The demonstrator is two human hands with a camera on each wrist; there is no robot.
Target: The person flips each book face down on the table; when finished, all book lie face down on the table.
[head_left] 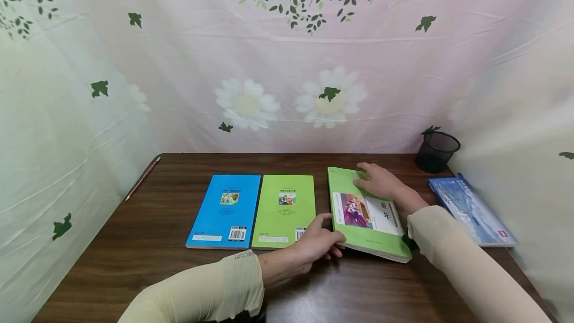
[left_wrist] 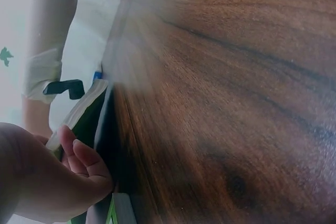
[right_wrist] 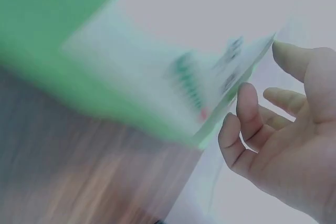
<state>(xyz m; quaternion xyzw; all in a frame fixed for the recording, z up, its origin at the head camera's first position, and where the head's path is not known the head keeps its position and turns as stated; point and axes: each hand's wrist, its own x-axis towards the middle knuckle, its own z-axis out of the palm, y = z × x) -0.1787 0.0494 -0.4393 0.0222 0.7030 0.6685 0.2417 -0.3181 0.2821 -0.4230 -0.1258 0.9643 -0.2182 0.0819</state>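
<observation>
A green-covered book (head_left: 367, 243) with a picture and a white panel on its front is tilted, raised off the dark wooden table. My left hand (head_left: 316, 241) grips its near left corner, thumb over the cover and fingers beneath. In the left wrist view, that hand (left_wrist: 63, 177) is beside the pale page edge of the book (left_wrist: 86, 100). Around the far right side of the book is my right hand (head_left: 381, 181). In the right wrist view, the fingers of this hand (right_wrist: 294, 124) are loosely bent along the book's edge, the cover blurred.
Left of the held book, a lime-green book (head_left: 287, 218) and a blue book (head_left: 224, 213) lie side by side. A black mesh pen holder (head_left: 435, 152) and a blue-and-white book (head_left: 471, 213) are at right. A pencil (head_left: 143, 178) lies along the left edge.
</observation>
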